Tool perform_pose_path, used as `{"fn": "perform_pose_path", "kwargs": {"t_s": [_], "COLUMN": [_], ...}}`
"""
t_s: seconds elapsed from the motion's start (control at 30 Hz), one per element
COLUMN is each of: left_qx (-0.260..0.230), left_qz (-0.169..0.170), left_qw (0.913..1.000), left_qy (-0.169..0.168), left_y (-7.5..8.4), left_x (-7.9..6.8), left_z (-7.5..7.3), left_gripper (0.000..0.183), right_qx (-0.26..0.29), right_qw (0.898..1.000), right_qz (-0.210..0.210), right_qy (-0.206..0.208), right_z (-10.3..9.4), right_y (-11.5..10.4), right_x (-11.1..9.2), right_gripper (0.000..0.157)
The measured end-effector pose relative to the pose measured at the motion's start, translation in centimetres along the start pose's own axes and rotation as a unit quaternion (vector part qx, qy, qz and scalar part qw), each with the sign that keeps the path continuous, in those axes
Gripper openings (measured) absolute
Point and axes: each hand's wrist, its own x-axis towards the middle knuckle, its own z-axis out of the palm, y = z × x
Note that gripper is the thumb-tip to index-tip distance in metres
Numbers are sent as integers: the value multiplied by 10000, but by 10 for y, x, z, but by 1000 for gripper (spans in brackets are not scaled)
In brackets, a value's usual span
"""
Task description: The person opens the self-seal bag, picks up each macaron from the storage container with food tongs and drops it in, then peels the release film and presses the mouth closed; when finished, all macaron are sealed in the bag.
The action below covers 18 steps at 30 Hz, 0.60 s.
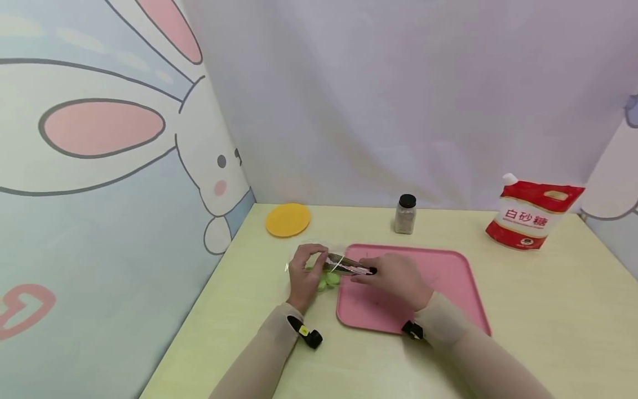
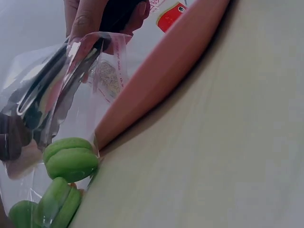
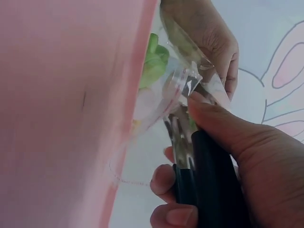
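Observation:
In my right hand (image 1: 399, 280) I grip a pair of metal tongs (image 2: 61, 95) by their black handles (image 3: 216, 180). The metal arms of the tongs reach into a clear plastic bag (image 2: 109, 52), which has a printed strip along its opening. Several green macarons (image 2: 71, 159) lie in the lower part of the bag. My left hand (image 1: 305, 277) pinches the bag near its mouth between thumb and fingers. The bag stands just left of a pink tray (image 1: 448, 288), and the right hand is over that tray. Plastic glare partly hides the tong tips.
Behind the bag lies a yellow plate (image 1: 288, 220). A small jar with a black lid (image 1: 406, 213) stands beyond the tray. Farther right is a red and white sugar pouch (image 1: 528, 216). Walls close off the back and left of the table (image 1: 214, 338).

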Motion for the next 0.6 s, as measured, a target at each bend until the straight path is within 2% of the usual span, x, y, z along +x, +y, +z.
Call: {"fn": "perform_pose_path", "kwargs": {"t_s": [0.23,0.43,0.6], "left_qx": [59,42,-52], "left_qz": [33,141,227], "left_qw": [9999,9999,9997], "left_qy": [75,69,41], "left_y": [2,1,10], "left_x": [-2,-4,3], "left_z": [0,-1,2], "left_gripper": [13,16,16], "right_qx": [55,27,16], "right_qw": [10000,9999,10000], "right_qz": [-1,72,80], "right_qy": [61,-86,-24], "right_z": [10,16,13], "right_y": [-1,-2,-2], "right_x": [4,2,2], "right_gripper": [41,44,43]}}
